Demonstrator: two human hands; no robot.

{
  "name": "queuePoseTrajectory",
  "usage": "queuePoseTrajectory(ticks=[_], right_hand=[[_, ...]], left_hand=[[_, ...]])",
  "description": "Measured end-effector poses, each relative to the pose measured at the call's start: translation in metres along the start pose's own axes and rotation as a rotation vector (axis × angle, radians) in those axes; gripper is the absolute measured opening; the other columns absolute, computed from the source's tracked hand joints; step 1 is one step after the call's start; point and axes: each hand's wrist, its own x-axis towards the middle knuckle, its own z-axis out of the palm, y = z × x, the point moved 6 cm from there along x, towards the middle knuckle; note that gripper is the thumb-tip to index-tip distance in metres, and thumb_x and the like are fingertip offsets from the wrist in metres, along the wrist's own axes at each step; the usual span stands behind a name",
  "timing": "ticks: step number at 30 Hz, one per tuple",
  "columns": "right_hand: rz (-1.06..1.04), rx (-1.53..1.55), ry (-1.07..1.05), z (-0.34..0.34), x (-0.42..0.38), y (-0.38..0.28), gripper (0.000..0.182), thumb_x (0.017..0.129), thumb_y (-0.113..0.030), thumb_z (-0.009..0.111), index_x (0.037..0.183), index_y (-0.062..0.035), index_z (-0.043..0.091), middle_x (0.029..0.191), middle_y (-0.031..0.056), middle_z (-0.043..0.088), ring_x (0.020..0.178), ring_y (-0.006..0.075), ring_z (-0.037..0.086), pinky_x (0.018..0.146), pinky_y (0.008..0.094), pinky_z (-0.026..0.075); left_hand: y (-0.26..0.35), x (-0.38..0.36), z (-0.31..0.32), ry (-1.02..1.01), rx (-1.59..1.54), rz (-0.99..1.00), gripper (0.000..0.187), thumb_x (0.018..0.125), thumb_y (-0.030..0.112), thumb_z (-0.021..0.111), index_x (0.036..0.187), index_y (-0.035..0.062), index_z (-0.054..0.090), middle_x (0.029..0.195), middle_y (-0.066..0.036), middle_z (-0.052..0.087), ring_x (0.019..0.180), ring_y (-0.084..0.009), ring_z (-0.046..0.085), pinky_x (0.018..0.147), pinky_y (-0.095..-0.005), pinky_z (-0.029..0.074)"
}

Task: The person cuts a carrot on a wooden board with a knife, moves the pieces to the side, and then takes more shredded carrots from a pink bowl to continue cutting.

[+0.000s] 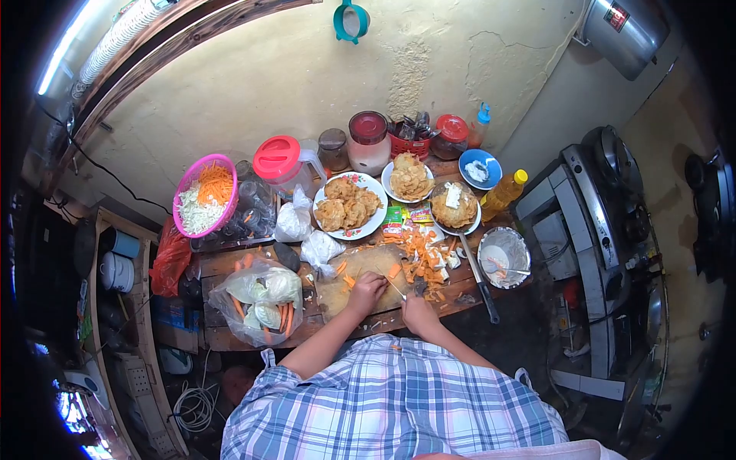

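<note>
a wooden table fills the middle of the frame, and it is very full. at its left end sits a clear bag with cabbage and carrots inside. a worn cutting board lies in the middle, near the person's belly. behind it, a bit above the middle of the frame, is a flowery plate with brown fried cakes on it. to the right, a tool with a long dark handle lies by another plate, and its end pokes out past the table's edge. i think a sleeve could bump it, and the cake on top could tip off. a heap of orange scraps is just right of the board's top. if it gets pushed, bits could fall to the floor.

the left hand is down on the board, fingers curled and close together. i can't tell if they pinch anything underneath. the right hand has its fingers wrapped tight around a small knife. the blade slants up and left, between the two hands. that is my big worry: if the knife slips on something wet, it could nick the left fingers. a little orange piece is on the board, right by the blade's tip, and it could slide away because nobody seems to hold it.
</note>
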Motion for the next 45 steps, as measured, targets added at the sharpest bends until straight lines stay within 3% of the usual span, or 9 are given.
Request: queuePoseTrajectory(ticks=[10, 19, 21, 25, 27, 33, 45], right_hand=[[0.002, 0.017, -0.012, 0.034, 0.030, 0.021, 0.027, 0.091, -0.022, 0.049, 0.098, 0.0047, 0.051, 0.084, 0.0315, 0.062, 0.083, 0.0477, 0.061, 0.075, 0.0540, 0.048], [0.122, 0.006, -0.101, 0.050, 0.031, 0.038, 0.034, 0.092, -0.022, 0.048, 0.111, 0.0064, 0.046, 0.095, 0.0330, 0.061, 0.093, 0.0467, 0.059, 0.081, 0.0518, 0.047], [0.193, -0.008, -0.175, 0.047, 0.017, 0.044, 0.032, 0.092, -0.022, 0.048, 0.110, 0.0047, 0.048, 0.099, 0.0298, 0.062, 0.097, 0.0444, 0.060, 0.085, 0.0496, 0.047], [0.158, -0.005, -0.154, 0.036, 0.007, 0.036, 0.032, 0.092, -0.022, 0.048, 0.108, 0.0058, 0.048, 0.096, 0.0314, 0.062, 0.094, 0.0453, 0.060, 0.083, 0.0507, 0.047], [0.075, 0.034, -0.119, 0.033, 0.007, 0.031, 0.032, 0.092, -0.021, 0.046, 0.105, 0.0082, 0.047, 0.088, 0.0347, 0.061, 0.087, 0.0497, 0.060, 0.079, 0.0531, 0.047], [-0.021, 0.094, -0.023, 0.018, 0.003, 0.010, 0.030, 0.093, -0.022, 0.047, 0.100, 0.0075, 0.048, 0.078, 0.0347, 0.060, 0.080, 0.0500, 0.060, 0.074, 0.0550, 0.046], [0.043, -0.032, -0.044, 0.005, -0.008, -0.006, 0.029, 0.093, -0.023, 0.047, 0.100, 0.0051, 0.049, 0.086, 0.0313, 0.062, 0.085, 0.0480, 0.061, 0.076, 0.0538, 0.048]], left_hand=[[0.002, -0.001, -0.001, 0.016, 0.003, -0.004, 0.009, 0.072, 0.004, 0.071, 0.078, -0.0006, 0.066, 0.081, -0.011, 0.064, 0.077, -0.0266, 0.061, 0.068, -0.0345, 0.051], [0.005, 0.001, -0.005, 0.021, 0.026, 0.040, 0.011, 0.072, 0.004, 0.072, 0.080, -0.0018, 0.067, 0.081, -0.011, 0.065, 0.075, -0.0264, 0.062, 0.068, -0.0339, 0.051], [0.007, 0.001, -0.004, 0.010, 0.025, 0.029, 0.011, 0.072, 0.004, 0.072, 0.080, -0.0018, 0.067, 0.082, -0.012, 0.065, 0.076, -0.0264, 0.062, 0.068, -0.0341, 0.051], [0.004, -0.001, -0.003, 0.003, 0.028, 0.027, 0.010, 0.072, 0.004, 0.072, 0.079, -0.0017, 0.067, 0.080, -0.011, 0.065, 0.075, -0.0265, 0.062, 0.068, -0.0343, 0.051], [0.003, 0.000, -0.002, 0.003, 0.013, 0.037, 0.009, 0.073, 0.006, 0.071, 0.077, -0.0005, 0.066, 0.080, -0.010, 0.064, 0.076, -0.0259, 0.061, 0.068, -0.0343, 0.051], [-0.001, -0.001, -0.001, -0.014, 0.001, 0.040, 0.009, 0.073, 0.006, 0.071, 0.078, -0.0006, 0.066, 0.080, -0.011, 0.064, 0.076, -0.0264, 0.061, 0.068, -0.0349, 0.051], [0.000, -0.001, -0.002, -0.025, 0.001, 0.044, 0.010, 0.070, 0.005, 0.071, 0.076, -0.0004, 0.065, 0.081, -0.011, 0.063, 0.077, -0.0269, 0.061, 0.069, -0.0350, 0.051]])
